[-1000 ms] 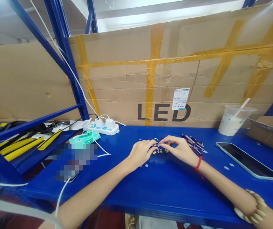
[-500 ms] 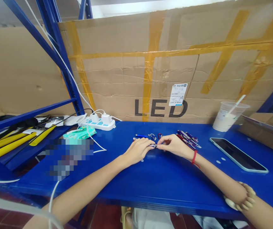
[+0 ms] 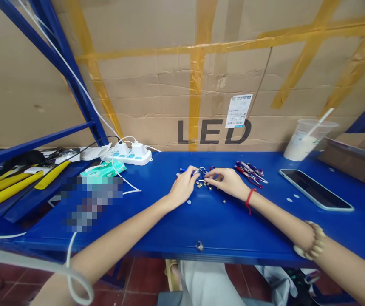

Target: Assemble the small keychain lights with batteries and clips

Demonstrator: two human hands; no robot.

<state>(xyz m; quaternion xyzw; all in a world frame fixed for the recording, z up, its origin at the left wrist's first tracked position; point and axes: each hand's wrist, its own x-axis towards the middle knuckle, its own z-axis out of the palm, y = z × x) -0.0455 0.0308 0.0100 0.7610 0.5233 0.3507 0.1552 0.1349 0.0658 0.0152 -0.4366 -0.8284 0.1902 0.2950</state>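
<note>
My left hand [image 3: 181, 187] is closed around a small silvery tube-like piece [image 3: 196, 171], mostly covered by the fingers. Close beside it, my right hand [image 3: 228, 182] has its fingers bent together over the table; what they pinch, if anything, is too small to make out. Several tiny round metal pieces [image 3: 199, 185], like button cells, lie scattered under and between the hands. One more [image 3: 224, 202] sits apart to the right, and a shiny metal piece [image 3: 199, 245] is at the table's front edge. Behind the left fingers lies a blue tube [image 3: 182, 170], partly hidden, near a metal clip [image 3: 202, 170].
A pile of coloured tubes with carabiner clips [image 3: 250, 172] lies right of my hands. Further right are a phone [image 3: 316, 189] and a drink cup [image 3: 306, 142] with a straw. A power strip [image 3: 134, 157] and green packet [image 3: 103, 168] stand left. Cardboard [image 3: 157, 97] walls the back.
The hands have moved slightly apart. Several small round metal pieces now lie loose on the table, and one shiny piece is at the front edge. The view has tilted downward.
</note>
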